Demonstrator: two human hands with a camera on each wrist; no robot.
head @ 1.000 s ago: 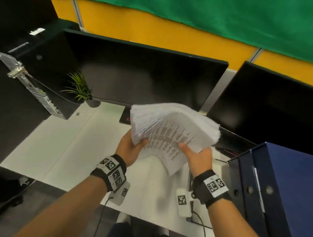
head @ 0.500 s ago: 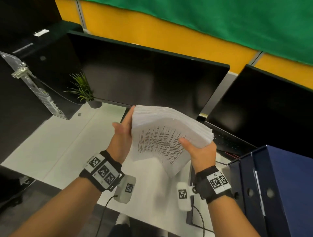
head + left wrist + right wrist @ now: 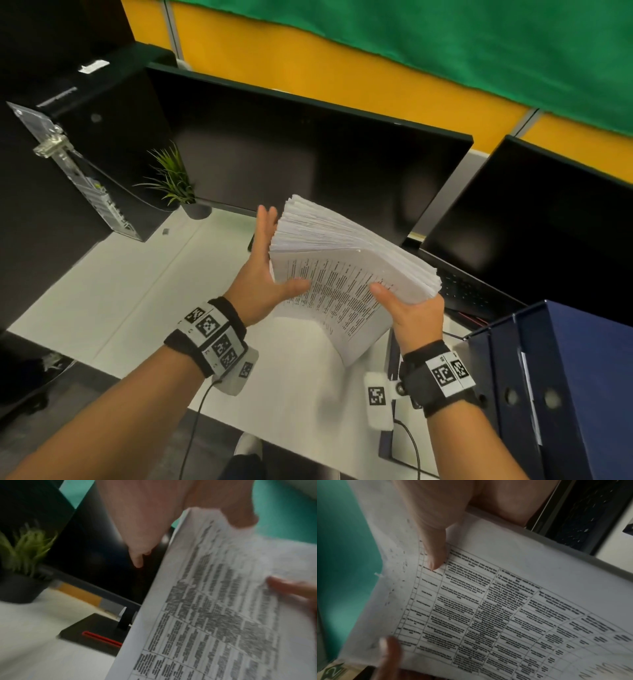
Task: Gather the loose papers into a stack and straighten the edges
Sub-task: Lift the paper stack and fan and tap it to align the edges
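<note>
You held paper stack [image 3: 346, 274] in air above white counter [image 3: 144, 308]. Right hand [image 3: 416, 317] grip: thumb and fingers pinched stack's near corner. Left hand [image 3: 262, 274] grip wide, flat against fanned left edge. Risk: sheets sliding out, since only one corner was clamped.

Blurring beyond reading: table print on the paper stack [image 3: 214, 608]; hiding behind it, right hand [image 3: 416, 317] fingers; running off-frame, blue binders [image 3: 561, 377].

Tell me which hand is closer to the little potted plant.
Left. The left hand lies flat against the paper stack's left edge, nearer the plant; the right hand grips the stack's far side.
</note>
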